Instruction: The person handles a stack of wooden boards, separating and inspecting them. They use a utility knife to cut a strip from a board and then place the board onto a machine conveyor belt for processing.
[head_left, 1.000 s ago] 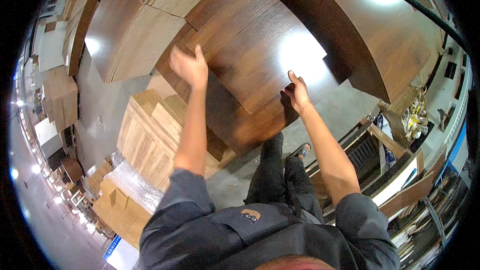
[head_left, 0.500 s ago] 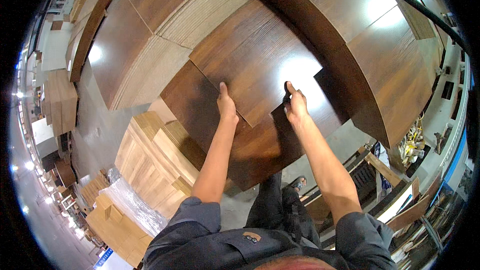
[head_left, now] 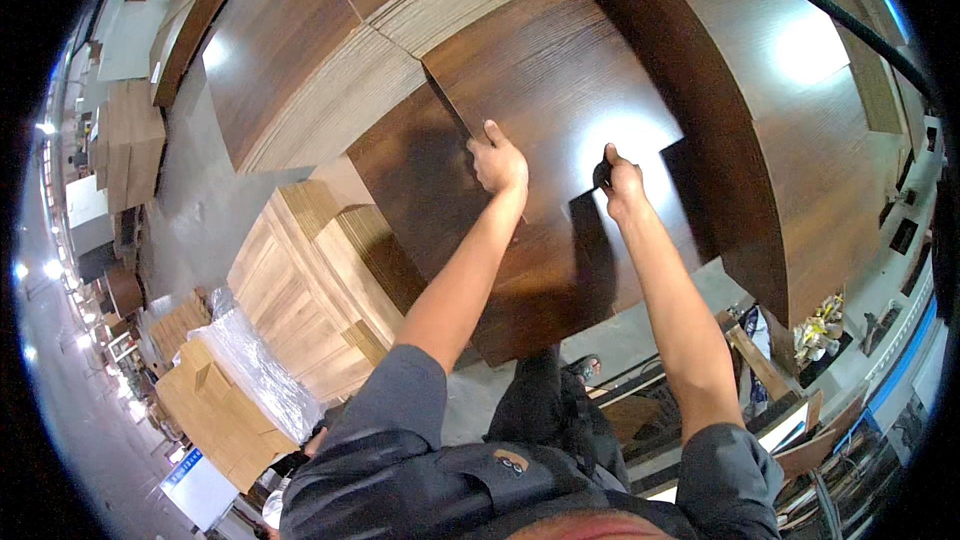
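A dark brown wood-grain panel (head_left: 545, 65) lies over another dark panel (head_left: 400, 165) in front of me, its near edge facing my body. My left hand (head_left: 500, 165) is closed on the left edge of the upper panel, thumb on top. At the near edge, to the right, my right hand (head_left: 625, 185) grips the same panel with its thumb on the face. A small black patch shows beside the right thumb; I cannot tell what it is. The fingers beneath the panel are hidden. Bright glare lies on the surface around the right hand.
Stacked brown panels (head_left: 285, 50) stand to the far left, and a taller stack (head_left: 800, 130) rises close on the right. Light wood panels (head_left: 300, 290) and cardboard (head_left: 215, 400) with clear plastic wrap (head_left: 260, 370) are nearer left. A black cable (head_left: 830, 10) crosses the upper right.
The left hand has moved right and forward along the panel, and its wrist is more bent. The right hand has shifted slightly right. The whole view has swung, moving the panels rightward in the picture.
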Tool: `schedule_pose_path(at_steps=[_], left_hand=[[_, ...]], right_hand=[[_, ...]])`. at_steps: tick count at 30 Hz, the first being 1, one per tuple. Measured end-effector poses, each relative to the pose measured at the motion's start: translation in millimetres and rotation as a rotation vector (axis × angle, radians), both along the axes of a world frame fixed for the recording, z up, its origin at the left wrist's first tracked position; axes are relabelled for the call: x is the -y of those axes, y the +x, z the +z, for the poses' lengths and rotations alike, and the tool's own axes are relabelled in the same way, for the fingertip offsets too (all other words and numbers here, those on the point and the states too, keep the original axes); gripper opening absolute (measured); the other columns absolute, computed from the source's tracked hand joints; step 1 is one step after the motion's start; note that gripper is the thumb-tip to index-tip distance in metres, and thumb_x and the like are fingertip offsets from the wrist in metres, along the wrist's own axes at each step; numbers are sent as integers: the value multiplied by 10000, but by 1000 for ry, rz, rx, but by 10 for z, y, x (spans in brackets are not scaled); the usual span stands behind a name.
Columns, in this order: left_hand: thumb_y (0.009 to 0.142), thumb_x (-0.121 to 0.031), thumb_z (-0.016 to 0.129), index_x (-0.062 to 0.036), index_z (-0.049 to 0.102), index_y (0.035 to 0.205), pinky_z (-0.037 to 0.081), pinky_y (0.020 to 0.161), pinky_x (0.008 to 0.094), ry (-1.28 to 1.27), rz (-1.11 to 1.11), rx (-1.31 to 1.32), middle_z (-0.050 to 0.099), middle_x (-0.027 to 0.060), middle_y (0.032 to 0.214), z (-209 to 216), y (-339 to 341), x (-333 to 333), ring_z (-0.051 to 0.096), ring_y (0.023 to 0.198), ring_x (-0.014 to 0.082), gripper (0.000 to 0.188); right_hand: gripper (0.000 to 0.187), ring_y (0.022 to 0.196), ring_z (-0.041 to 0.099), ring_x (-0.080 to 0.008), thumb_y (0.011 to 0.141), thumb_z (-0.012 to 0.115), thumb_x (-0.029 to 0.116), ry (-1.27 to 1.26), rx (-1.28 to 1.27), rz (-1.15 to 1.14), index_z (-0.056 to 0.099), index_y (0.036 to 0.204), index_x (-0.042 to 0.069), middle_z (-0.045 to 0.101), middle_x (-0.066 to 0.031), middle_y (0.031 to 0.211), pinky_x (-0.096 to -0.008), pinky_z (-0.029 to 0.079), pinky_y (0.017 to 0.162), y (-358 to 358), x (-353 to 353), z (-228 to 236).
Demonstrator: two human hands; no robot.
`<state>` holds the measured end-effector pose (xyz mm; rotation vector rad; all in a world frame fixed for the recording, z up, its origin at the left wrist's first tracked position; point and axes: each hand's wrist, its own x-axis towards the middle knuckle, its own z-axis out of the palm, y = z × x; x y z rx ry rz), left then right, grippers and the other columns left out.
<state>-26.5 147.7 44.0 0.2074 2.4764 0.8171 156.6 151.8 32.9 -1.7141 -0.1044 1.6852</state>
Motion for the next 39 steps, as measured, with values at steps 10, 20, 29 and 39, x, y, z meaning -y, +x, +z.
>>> schedule_pose_path(at_steps=[10, 20, 29, 39], left_hand=[[1061, -602, 619, 72, 467, 1568, 419, 1193, 468, 272, -24, 591, 553, 227, 1582, -390, 73, 537, 529, 1456, 340, 858], [1151, -510, 467, 133, 606, 1305, 481, 1050, 529, 176, -272, 195, 676, 330, 1333, -593, 369, 1011, 644, 1235, 450, 676], [1103, -676, 439, 151, 572, 1423, 494, 1069, 485, 244, -388, 361, 677, 224, 1397, -853, -98, 794, 639, 1256, 337, 897], [1128, -463, 491, -59, 529, 954, 484, 507, 451, -9, -1072, 661, 583, 127, 800, -667, 370, 2126, 548, 577, 301, 441]], right_hand=[[558, 1228, 668, -230, 1103, 639, 378, 228, 104, 456, 574, 1489, -19, 692, -109, 1331, -383, 497, 1098, 1088, 1330, -99], [368, 1030, 740, -222, 1072, 632, 173, -189, 666, 526, 657, 1378, -30, 786, -145, 1181, -386, 600, 907, 3277, 6271, 91], [320, 1097, 716, -177, 1030, 695, 158, -156, 766, 82, 714, 1317, 19, 764, -86, 1194, -326, 556, 999, 2882, 7615, 495], [470, 1349, 621, -363, 997, 763, 291, -324, 1108, -707, 676, 1374, 23, 675, -211, 1412, -439, 473, 1160, 2641, 8026, 1097]])
